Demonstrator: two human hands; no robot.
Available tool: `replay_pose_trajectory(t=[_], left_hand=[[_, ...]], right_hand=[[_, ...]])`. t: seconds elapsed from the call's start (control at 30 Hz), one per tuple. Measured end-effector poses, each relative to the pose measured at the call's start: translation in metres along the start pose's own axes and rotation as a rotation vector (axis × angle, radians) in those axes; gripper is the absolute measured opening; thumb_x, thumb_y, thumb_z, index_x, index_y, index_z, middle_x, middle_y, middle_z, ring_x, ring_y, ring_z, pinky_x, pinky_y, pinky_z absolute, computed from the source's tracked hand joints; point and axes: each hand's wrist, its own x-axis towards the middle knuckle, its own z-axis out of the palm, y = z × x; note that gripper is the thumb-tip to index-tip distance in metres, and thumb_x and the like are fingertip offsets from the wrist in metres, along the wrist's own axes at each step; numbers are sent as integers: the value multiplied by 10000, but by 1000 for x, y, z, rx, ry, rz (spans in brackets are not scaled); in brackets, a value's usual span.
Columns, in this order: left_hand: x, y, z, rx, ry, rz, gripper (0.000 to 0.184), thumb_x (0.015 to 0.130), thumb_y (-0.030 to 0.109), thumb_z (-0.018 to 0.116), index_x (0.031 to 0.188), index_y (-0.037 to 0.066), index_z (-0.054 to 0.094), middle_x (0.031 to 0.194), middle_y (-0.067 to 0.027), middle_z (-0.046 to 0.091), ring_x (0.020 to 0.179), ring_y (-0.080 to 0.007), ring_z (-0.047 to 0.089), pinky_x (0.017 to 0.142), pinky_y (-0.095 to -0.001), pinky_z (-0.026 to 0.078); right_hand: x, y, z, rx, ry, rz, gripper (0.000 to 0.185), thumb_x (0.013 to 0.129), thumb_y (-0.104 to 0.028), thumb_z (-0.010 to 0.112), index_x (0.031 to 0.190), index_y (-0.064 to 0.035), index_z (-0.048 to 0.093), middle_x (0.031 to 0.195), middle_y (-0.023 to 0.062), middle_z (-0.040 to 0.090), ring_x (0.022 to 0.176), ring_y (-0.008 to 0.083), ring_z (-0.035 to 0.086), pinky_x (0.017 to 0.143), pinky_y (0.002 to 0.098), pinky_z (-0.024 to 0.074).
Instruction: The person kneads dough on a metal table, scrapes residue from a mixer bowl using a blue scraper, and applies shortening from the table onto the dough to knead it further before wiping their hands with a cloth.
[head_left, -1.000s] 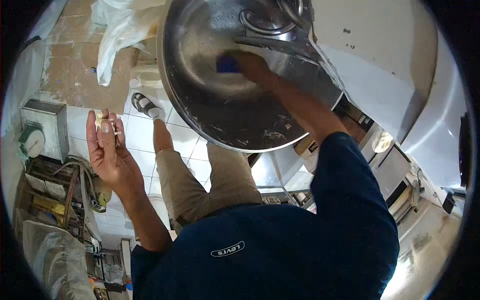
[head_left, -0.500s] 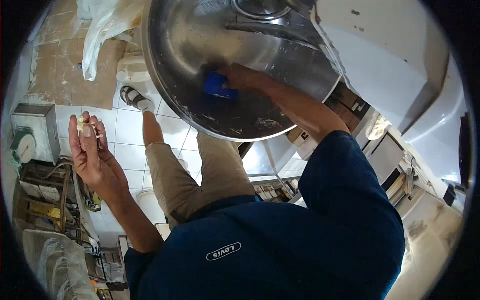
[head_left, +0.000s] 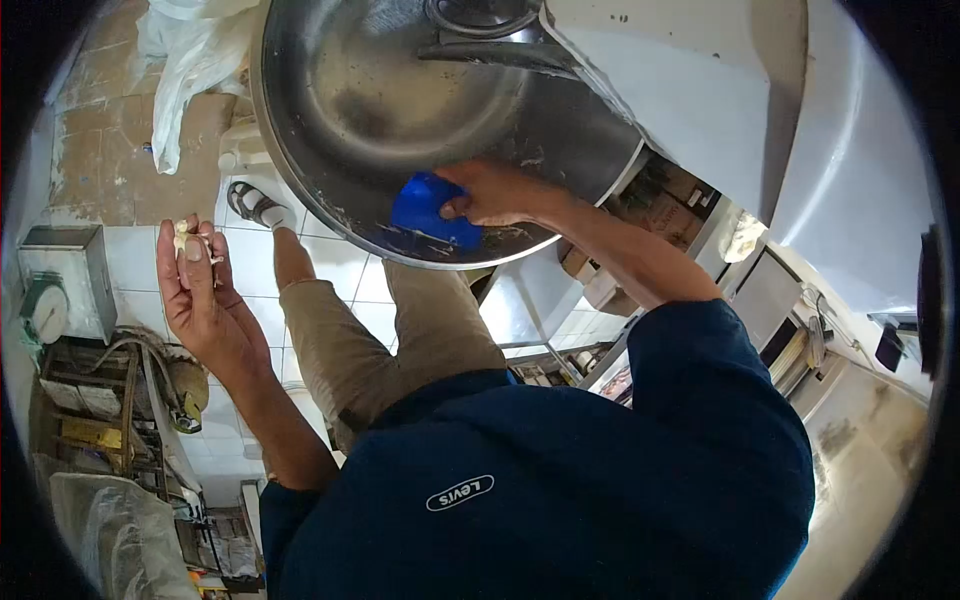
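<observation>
A large metal bowl point(head_left: 400, 130) with bits of pale residue on its inner wall fills the upper middle. Inside it, near the front rim, my right hand point(head_left: 495, 190) grips a blue scraper point(head_left: 435, 210), which lies against the wall. My left hand point(head_left: 200, 290) is raised at the left, away from the bowl, its fingers closed around pale dough scraps point(head_left: 183, 238). A curved metal hook point(head_left: 480, 20) and a dark bar point(head_left: 500, 55) show at the top of the bowl.
White machine housing point(head_left: 690, 90) stands right of the bowl. At the left are a scale with a round dial point(head_left: 45, 312), a metal box point(head_left: 75, 270) and a wooden rack point(head_left: 90, 400). White plastic point(head_left: 190, 60) hangs over cardboard point(head_left: 140, 170) at the upper left.
My right hand has drawn the blue scraper from deeper in the bowl towards its front rim. My left hand still holds the scraps. The view has shifted somewhat.
</observation>
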Motion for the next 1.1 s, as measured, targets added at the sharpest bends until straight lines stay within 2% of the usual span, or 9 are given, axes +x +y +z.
replay_pose_trajectory(t=[0.23,0.33,0.43,0.53,0.63,0.73,0.83,1.0,1.1], left_hand=[[1,0,-2,-17,51,-38,420,1009,44,571,1403,-54,461,1264,-182,621,1126,-206,641,1023,-316,544],[2,2,-7,-6,51,-50,419,999,38,590,1394,-45,477,1250,-169,634,1119,-195,643,1015,-317,547],[-1,7,-14,42,78,-54,425,997,41,594,1398,-42,477,1258,-166,635,1119,-192,643,1026,-323,538],[1,11,-30,91,77,-51,433,997,43,596,1404,-39,474,1256,-160,637,1110,-189,645,1030,-326,531],[0,13,-40,94,89,-64,438,997,45,598,1408,-36,472,1252,-154,638,1096,-185,646,1028,-326,528],[5,9,-39,103,93,-78,444,996,50,603,1410,-38,470,1251,-151,636,1089,-182,644,1026,-325,526],[6,7,-39,116,85,-95,447,998,50,598,1414,-42,464,1255,-155,632,1094,-184,640,1025,-331,526],[-1,9,-40,81,-3,-86,430,1007,47,574,1414,-44,468,1249,-157,631,1100,-198,642,1021,-349,529],[-6,12,-22,83,-94,-41,415,1008,52,571,1399,-52,481,1240,-155,634,1100,-199,642,1023,-353,530]], right_hand=[[-17,-31,5,-52,73,68,616,922,-328,706,1407,-10,500,1301,181,630,1164,309,620,1013,428,478],[-13,-20,11,612,-106,-137,586,943,-287,689,1419,-11,486,1186,196,672,1133,305,639,928,445,522],[-6,2,1,992,-52,-132,600,964,-307,672,1450,-27,457,1075,147,684,965,215,662,786,359,552],[8,38,3,608,-102,283,535,990,-274,627,1436,-31,461,927,94,670,765,138,634,635,296,528],[8,27,17,542,-94,272,444,1000,-253,602,1352,-1,500,806,49,630,605,108,562,529,283,473],[23,3,24,719,-83,190,395,1020,-231,578,1345,-25,489,747,0,581,533,71,499,434,215,364],[21,-32,23,928,-15,109,300,1019,-200,563,1252,-18,514,748,0,581,533,73,500,430,210,362],[30,-98,13,1174,143,-28,315,1017,-187,573,1261,-1,502,804,37,612,537,81,507,445,220,388],[24,-127,-20,1346,281,-388,311,1027,-193,566,1258,4,499,862,68,640,562,96,537,469,236,429]])
